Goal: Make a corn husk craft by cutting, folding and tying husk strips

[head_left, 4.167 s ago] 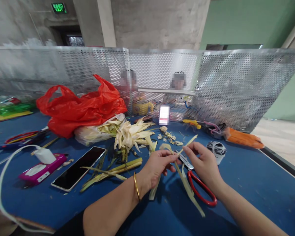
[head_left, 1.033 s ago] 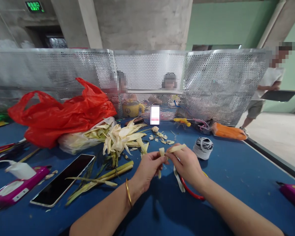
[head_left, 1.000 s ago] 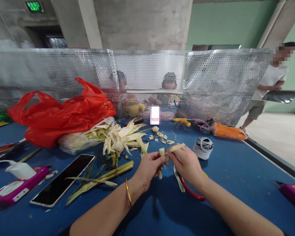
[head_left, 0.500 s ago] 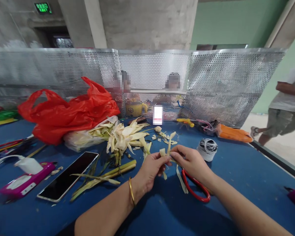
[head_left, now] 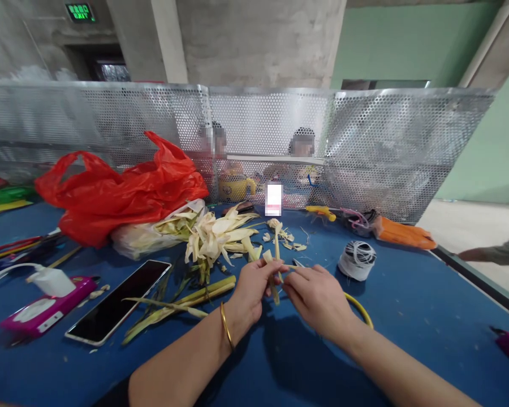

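Observation:
My left hand (head_left: 252,291), with a gold bangle at the wrist, pinches a pale corn husk piece (head_left: 276,249) that stands up from the fingertips and hangs below them. Close beside it, my right hand (head_left: 318,294) has its fingers closed on a thin husk strip (head_left: 292,266) that runs across from the left fingertips. A yellow curved handle (head_left: 360,308) shows from behind my right wrist. Beyond that hand stands a ball of white string (head_left: 357,260). Loose husks (head_left: 218,232) lie in a heap left of the hands.
A red plastic bag (head_left: 123,192), a phone (head_left: 119,302) and a purple power strip (head_left: 48,308) are on the left. Long stalks (head_left: 178,302) lie nearer. An orange packet (head_left: 405,233) sits back right. A perforated metal screen (head_left: 271,113) spans the back, with people behind it.
My right hand has moved left and down, drawing a thin strip sideways. The upright husk piece has shifted left. My right arm now hides the red handle, and the person at the right has mostly left view.

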Demonstrator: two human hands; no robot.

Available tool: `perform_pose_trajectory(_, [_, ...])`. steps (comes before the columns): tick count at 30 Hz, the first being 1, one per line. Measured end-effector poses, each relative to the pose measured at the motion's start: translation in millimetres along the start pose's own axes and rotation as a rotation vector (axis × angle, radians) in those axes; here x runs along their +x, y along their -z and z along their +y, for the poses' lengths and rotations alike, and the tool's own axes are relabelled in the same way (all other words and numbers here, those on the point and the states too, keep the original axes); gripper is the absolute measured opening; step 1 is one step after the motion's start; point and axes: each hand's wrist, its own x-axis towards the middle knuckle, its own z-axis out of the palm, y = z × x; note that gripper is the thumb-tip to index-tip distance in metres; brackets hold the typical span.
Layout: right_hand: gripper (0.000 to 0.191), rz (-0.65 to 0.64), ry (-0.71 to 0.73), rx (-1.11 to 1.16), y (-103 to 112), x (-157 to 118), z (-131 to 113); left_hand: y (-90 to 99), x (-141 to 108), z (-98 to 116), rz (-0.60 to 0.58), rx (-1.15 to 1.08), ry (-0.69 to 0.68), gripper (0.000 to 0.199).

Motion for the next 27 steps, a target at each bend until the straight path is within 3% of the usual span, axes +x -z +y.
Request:
perform_pose_trajectory(3, [0.028,-0.087,-0.417,0.605,-7.8,5.2,-0.8,0.0,0.2,1.4,-0.016,-0.026,0.002,0.026])
perform_pose_trajectory(5, [0.034,-0.051,-0.668,1.047,-8.9,9.2,1.4,-0.2,0.2,1.0,-0.056,-0.029,0.013,0.027])
perform_pose_trajectory(7, [0.036,0.110,-0.850,1.377,-7.8,12.1,4.0,-0.3,0.3,-0.1,-0.097,-0.028,0.021,0.025])
perform_pose_trajectory(9, [0.037,0.323,-0.926,1.518,-5.7,13.8,6.1,-0.2,0.4,-1.6,-0.115,-0.013,0.030,0.023])
perform_pose_trajectory(12, [0.035,0.556,-0.876,1.508,-1.5,15.1,7.7,0.0,-0.1,-2.9,-0.109,0.035,0.041,0.023])
perform_pose_trajectory(16, [0.031,0.629,-0.710,1.338,5.9,15.0,9.4,-0.6,-2.9,-2.3,-0.127,0.133,0.012,0.025])
perform_pose_trajectory(21, [0.019,0.405,-0.508,0.899,13.6,12.6,13.9,-2.7,-5.5,-1.4,-0.104,0.189,-0.043,0.028])
perform_pose_trajectory(24, [0.032,0.187,-0.478,0.770,13.7,12.0,16.8,-3.1,-5.4,-1.8,-0.112,0.190,-0.055,0.027])
perform_pose_trajectory(27, [0.031,0.065,-0.454,0.701,11.8,11.9,19.4,-2.7,-4.7,-2.2,-0.118,0.189,-0.060,0.025])
